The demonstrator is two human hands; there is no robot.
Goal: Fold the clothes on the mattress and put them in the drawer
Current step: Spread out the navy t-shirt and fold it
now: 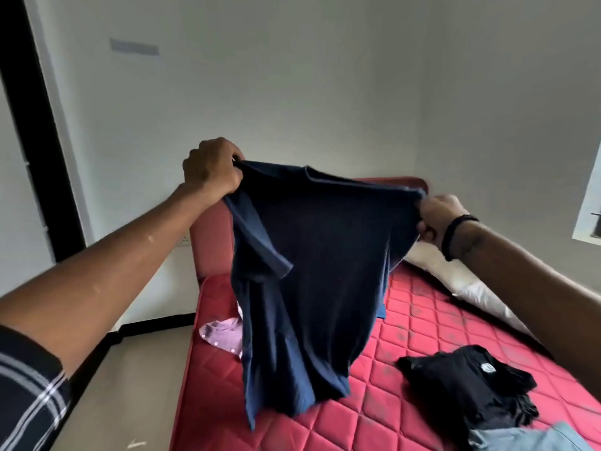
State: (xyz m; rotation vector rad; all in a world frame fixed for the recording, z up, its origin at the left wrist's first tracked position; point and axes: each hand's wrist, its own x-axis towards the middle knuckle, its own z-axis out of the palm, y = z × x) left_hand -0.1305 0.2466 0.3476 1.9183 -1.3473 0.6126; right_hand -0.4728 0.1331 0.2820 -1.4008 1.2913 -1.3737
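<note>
The red quilted mattress fills the lower right of the head view, its long axis running from the near edge away toward a red padded headboard at the far end.

The navy T-shirt is held in the air above the mattress, clear of the surface except possibly at the hem, where contact cannot be determined. Its top edge is stretched between the two hands and slopes down from left to right. The long axis of the garment hangs roughly vertical, collar end up, hem end down. One short sleeve droops along the left side of the body panel.

A white pillow lies along the right side of the mattress, near the headboard.

A black garment lies crumpled on the near right part of the mattress, with a light blue garment just beside it at the near edge. A pink garment lies on the left part of the mattress, partly hidden behind the hanging shirt.

The left hand has its fingers curled tight around the upper left corner of the shirt. The right hand, with a black wristband, pinches the upper right corner.
</note>
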